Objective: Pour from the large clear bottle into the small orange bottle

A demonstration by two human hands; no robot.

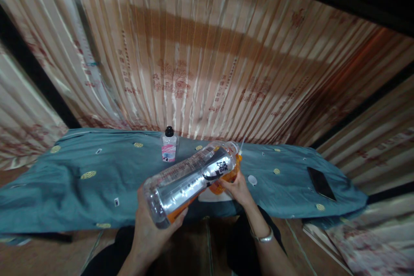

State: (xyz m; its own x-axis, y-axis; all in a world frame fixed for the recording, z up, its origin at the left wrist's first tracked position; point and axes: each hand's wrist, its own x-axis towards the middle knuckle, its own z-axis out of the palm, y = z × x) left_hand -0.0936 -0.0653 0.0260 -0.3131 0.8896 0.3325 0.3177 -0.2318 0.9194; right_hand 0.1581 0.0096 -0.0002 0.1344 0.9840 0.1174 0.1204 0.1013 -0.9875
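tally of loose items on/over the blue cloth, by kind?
Bottles: 2 – big bottle held tilted by left hand, right hand at its neck; small bottle upright
Phones: 1 – phone
White caps: 1 – cap
Total: 4

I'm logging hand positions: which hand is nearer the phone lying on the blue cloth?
Right. The right hand grips the tilted bottle's neck, left of the phone; the left hand holds the bottle's base, farther left.
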